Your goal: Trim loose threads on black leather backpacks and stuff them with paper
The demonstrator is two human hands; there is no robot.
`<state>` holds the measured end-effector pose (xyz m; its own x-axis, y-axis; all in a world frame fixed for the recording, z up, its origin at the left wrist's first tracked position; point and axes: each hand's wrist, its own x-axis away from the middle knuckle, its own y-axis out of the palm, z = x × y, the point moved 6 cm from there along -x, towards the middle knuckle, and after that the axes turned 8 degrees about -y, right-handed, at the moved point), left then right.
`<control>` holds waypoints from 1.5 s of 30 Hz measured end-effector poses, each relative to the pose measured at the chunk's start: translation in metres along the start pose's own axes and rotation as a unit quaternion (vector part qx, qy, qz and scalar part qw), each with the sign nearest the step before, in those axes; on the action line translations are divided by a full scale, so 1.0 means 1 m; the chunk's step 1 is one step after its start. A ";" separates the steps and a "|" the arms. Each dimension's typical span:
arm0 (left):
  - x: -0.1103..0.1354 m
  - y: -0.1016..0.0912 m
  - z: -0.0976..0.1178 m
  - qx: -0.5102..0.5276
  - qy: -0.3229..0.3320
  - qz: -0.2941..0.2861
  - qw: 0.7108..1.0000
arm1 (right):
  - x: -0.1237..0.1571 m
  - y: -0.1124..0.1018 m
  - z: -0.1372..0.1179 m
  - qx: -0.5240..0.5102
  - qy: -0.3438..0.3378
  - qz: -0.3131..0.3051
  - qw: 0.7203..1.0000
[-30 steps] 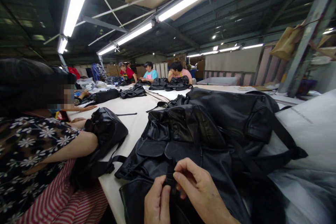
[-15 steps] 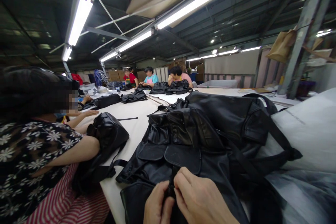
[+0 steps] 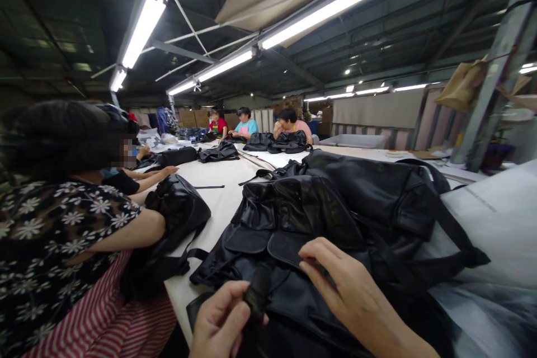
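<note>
A black backpack with two flapped front pockets lies on the table before me. In my left hand, thumb and fingers pinch a dark strap end, perhaps with a buckle; its detail is blurred. My right hand hovers over the right pocket flap, its thumb and fingers slightly apart and nothing visible between them. The lower part of the bag is partly hidden by my hands.
Another black bag lies behind, beside white plastic wrapping. At my left a co-worker in a flowered top handles a black bag. Several people sit farther along the pale table, with more bags.
My hands have come apart: the left moved left with the strap end, while the right let go and moved up and right. The view shifted slightly.
</note>
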<state>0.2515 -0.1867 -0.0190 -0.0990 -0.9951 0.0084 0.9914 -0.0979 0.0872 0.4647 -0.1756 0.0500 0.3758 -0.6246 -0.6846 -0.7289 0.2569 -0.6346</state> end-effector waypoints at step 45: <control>-0.127 0.023 -0.041 -0.063 -0.163 -0.014 0.984 | -0.012 0.026 0.163 -0.205 0.286 0.015 0.936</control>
<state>0.2905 -0.0635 -0.0588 -0.1287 -0.9353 0.3296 0.9886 -0.1473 -0.0317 0.5344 -0.0414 -0.0173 0.0680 -0.9445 -0.3213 -0.9368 0.0503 -0.3463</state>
